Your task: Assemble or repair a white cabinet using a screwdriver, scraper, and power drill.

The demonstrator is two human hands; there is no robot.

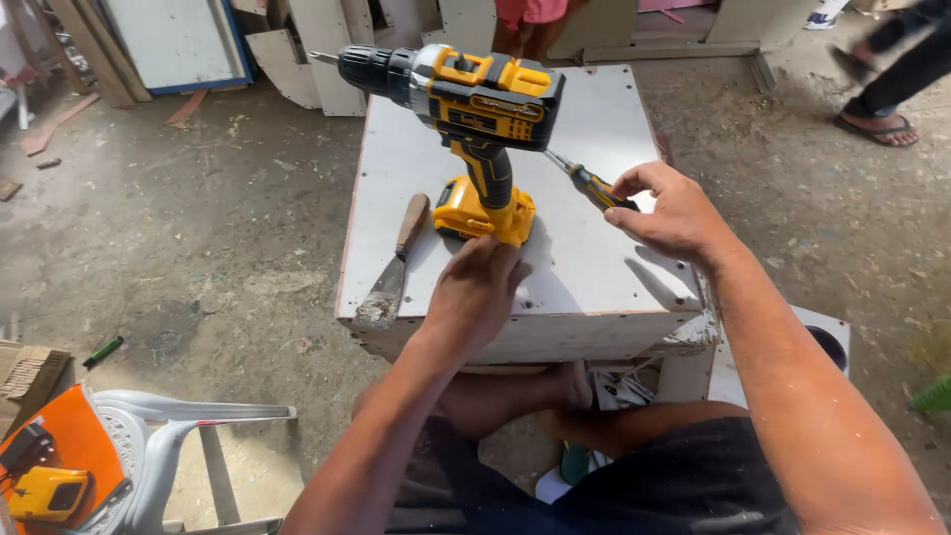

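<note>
standing upright on a scuffed white board (584,267) over a dusty concrete floor (198,228), the yellow drill (475,129) sits just beyond the left hand (475,292), which rests loosely curled, holding nothing. right of the drill, the right hand (674,213) pinches a screwdriver (592,184); left of it lies a putty knife (393,267).

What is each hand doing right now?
Left hand: rests on the white board, holding nothing.
Right hand: closed on a screwdriver.
</note>
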